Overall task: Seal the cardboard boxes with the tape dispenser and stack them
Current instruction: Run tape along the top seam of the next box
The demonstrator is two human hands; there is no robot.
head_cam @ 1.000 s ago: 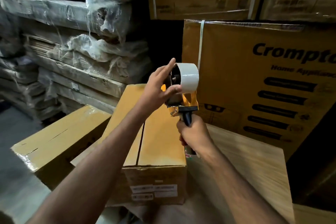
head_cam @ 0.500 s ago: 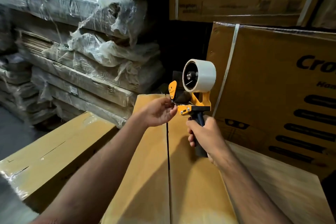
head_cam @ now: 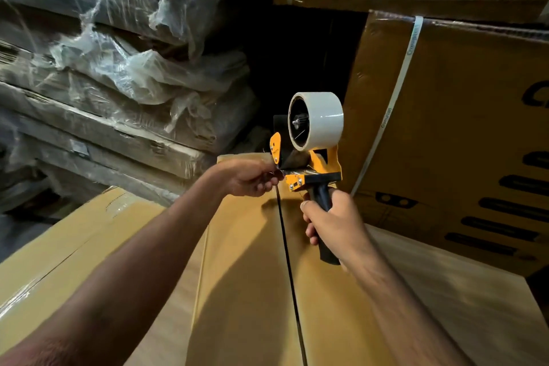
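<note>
Cardboard box [head_cam: 255, 276] unsealed — right hand [head_cam: 335, 226] grips the tape dispenser [head_cam: 309, 157], left hand [head_cam: 252, 177] pinches its tape end — best pulled straight over the seam.

Our right hand [head_cam: 337, 224] hid most of the tape dispenser [head_cam: 309, 151] handle, and the big printed box [head_cam: 463, 134] ran off the right edge.

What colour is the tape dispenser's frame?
Orange-yellow frame on the tape dispenser, with a black handle; head view.

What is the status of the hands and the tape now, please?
Right hand gripping tape dispenser handle. Left hand pinching tape end at its front. Box seam untaped. Nothing blocking.
</note>
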